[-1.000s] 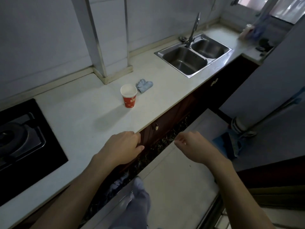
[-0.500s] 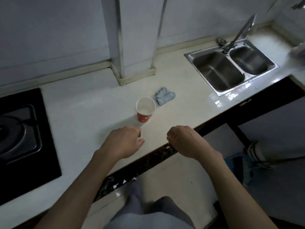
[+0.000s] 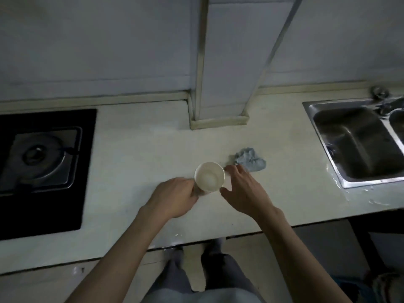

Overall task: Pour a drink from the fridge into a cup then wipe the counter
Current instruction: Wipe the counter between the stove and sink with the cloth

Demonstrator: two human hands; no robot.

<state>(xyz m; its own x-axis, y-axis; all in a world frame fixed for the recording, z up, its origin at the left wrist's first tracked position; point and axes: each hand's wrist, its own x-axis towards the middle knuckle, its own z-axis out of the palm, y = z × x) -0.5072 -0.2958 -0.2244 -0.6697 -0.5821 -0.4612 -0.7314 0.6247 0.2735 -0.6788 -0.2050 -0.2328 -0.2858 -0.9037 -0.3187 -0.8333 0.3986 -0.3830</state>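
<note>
- The left hand is curled against the left side of the paper cup; a firm grip I cannot tell.
- The right hand is spread beside the cup's right side.
- The cup stands upright on the tabletop.
- A crumpled blue cloth lies just behind the right hand, near the sink.

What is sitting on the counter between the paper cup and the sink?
The head view shows a crumpled blue cloth between the cup and the sink; the right hand's fingertips reach beside it. Otherwise, bare counter.
</note>
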